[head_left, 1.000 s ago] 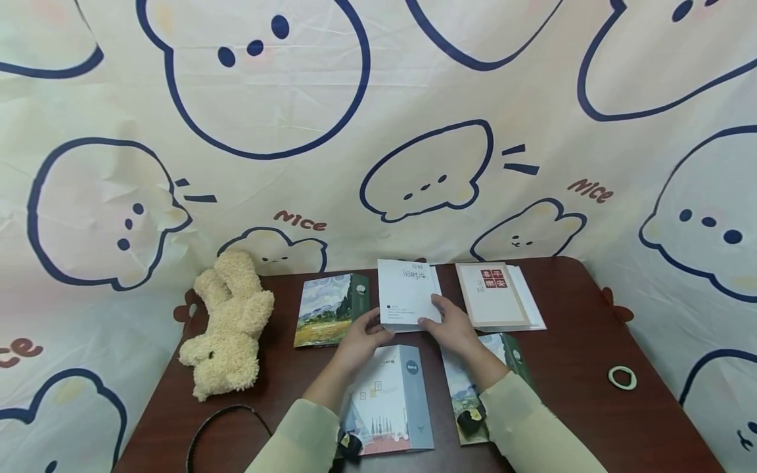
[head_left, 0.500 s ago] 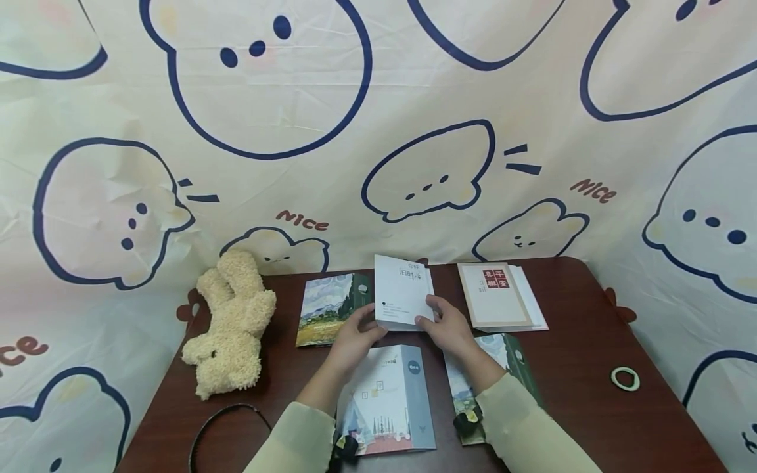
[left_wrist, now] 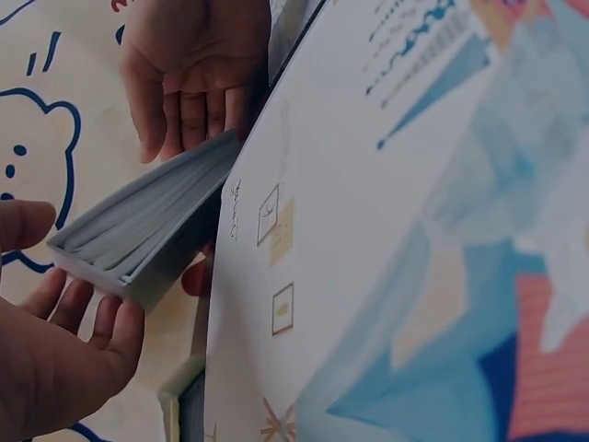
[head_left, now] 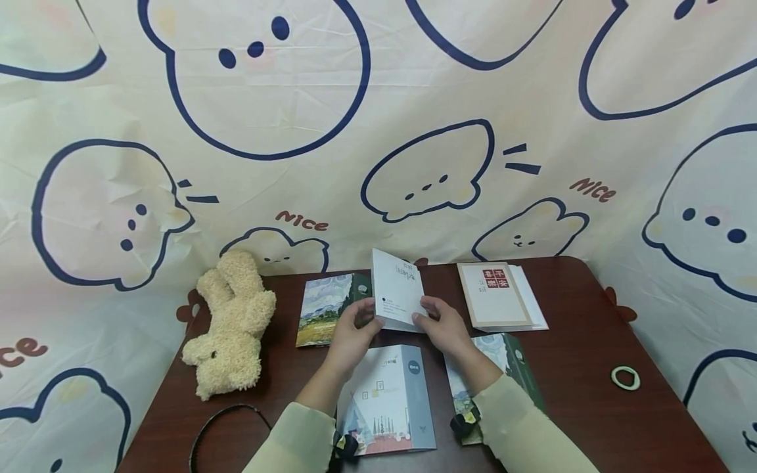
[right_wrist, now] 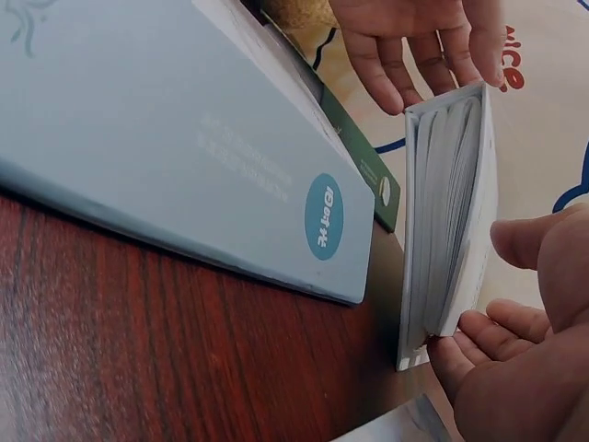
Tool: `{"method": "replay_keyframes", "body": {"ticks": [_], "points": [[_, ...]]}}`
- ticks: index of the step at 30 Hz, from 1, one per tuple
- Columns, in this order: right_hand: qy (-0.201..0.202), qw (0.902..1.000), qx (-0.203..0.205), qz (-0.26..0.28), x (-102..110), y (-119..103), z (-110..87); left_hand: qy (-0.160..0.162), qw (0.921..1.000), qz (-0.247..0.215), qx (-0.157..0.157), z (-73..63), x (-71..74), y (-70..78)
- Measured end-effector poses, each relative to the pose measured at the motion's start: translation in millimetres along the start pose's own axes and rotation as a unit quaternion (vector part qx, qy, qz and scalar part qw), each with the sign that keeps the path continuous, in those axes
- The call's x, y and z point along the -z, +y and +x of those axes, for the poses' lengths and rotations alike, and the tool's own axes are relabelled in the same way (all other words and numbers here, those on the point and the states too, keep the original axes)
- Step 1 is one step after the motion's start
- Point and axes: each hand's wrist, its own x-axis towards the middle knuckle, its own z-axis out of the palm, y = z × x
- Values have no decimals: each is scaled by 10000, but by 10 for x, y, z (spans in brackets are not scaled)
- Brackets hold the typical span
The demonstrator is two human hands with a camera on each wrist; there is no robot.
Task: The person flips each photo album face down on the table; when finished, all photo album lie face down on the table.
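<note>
A small white book [head_left: 397,289] with printed characters on its cover stands tilted near the table's back edge, between both hands. My left hand [head_left: 350,334] holds its left side low down, the thumb close to the lower corner. At the lower right edge my right hand [head_left: 445,328] grips it, thumb at the front cover. In the left wrist view the white book [left_wrist: 147,216] shows the edges of its pages, with the fingers [left_wrist: 74,304] of the left hand under one corner. The right wrist view shows the right hand's fingers [right_wrist: 488,336] along the book's cover edge.
A blue-and-white book [head_left: 384,401] lies in front, with green landscape-cover books at the back left [head_left: 325,312] and right [head_left: 520,364]. A cream book with red print [head_left: 493,295] lies back right. Around are a plush toy [head_left: 230,328], a black hoop [head_left: 204,427] and a pale green ring [head_left: 625,378].
The white book has turned about its left side, so its cover looks narrower and more slanted. My right hand has moved slightly left with the book's right edge.
</note>
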Motion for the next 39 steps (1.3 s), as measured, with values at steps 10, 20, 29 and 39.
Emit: {"method": "replay_keyframes", "body": {"ticks": [10,20,29,39], "points": [[-26,10000,36,64,-47,-14,-6,224,9995,58,-224,-9,-4,55],[-177,9981,-152,574,-159,-15,-4,475,9981,115,-383,-18,10,108],[-358,9949,-222,912,-240,-69,-37,445,9974,199,-532,-47,37,133],[-677,9892,-127,1295,-279,-95,-55,486,9971,-14,-582,-55,72,149]]}}
